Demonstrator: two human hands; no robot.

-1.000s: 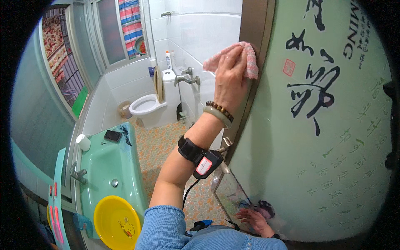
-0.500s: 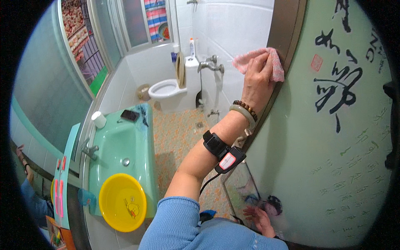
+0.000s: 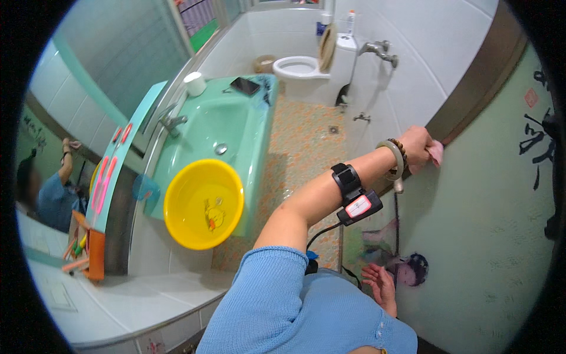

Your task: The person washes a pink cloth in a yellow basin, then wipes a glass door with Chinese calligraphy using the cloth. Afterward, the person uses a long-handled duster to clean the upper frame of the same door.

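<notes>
My left arm, in a short blue sleeve, reaches across to the right. At its end my left hand (image 3: 416,147) is closed on a pink cloth (image 3: 435,153), pressed against the brown door frame (image 3: 457,115) beside the frosted glass door (image 3: 471,236). Most of the cloth is hidden behind the fingers. The wrist carries beads and a pale bangle, and a black strapped device (image 3: 356,203) sits on the forearm. Low on the right, close to my body, my right hand (image 3: 380,286) is held with its fingers apart and nothing in it, near the glass.
Left of me stands a green washbasin (image 3: 206,112) with a tap (image 3: 171,121), a phone (image 3: 244,86) and a white cup (image 3: 194,84). A yellow basin (image 3: 203,206) with a duck picture rests on its near edge. Farther back are a toilet (image 3: 300,68) and wall taps (image 3: 377,50).
My left hand has slid down the door frame with the cloth, which is now more bunched up. The view has tilted lower and left. My right hand remains open near the glass.
</notes>
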